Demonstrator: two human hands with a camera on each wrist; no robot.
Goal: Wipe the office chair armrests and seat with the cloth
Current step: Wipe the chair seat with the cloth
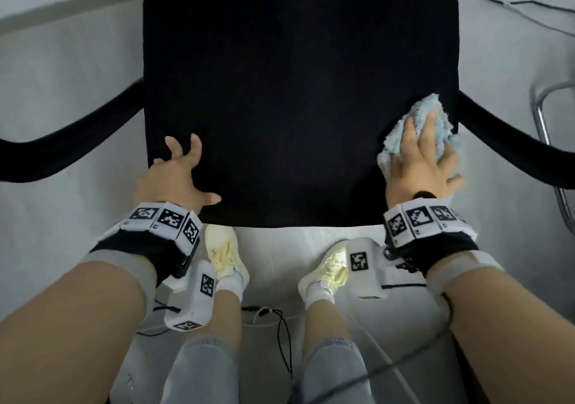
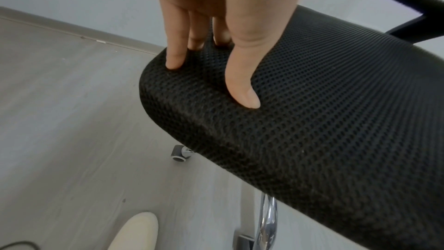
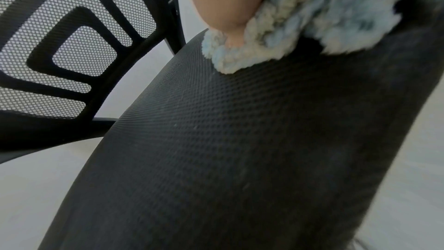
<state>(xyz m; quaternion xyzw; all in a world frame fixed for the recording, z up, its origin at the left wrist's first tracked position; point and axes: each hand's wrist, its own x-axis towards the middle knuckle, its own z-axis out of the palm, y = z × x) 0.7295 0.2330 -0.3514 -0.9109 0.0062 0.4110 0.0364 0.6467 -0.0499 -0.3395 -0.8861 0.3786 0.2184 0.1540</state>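
While beneath the cloth (image 1: 418,114), black mesh seat (image 1: 295,92) above pale floor (image 2: 60,111).

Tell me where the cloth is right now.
In the head view, the cloth lies on the right front part of the seat, pressed under the right hand, close beside the right armrest.

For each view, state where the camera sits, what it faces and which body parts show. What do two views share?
Head: worn on the head, facing down at the seat; shows left hand, right hand, legs.
Left wrist: looks along fingers pressing the seat's front corner.
Right wrist: looks past one finger at the cloth on the seat.
Shared: the seat.
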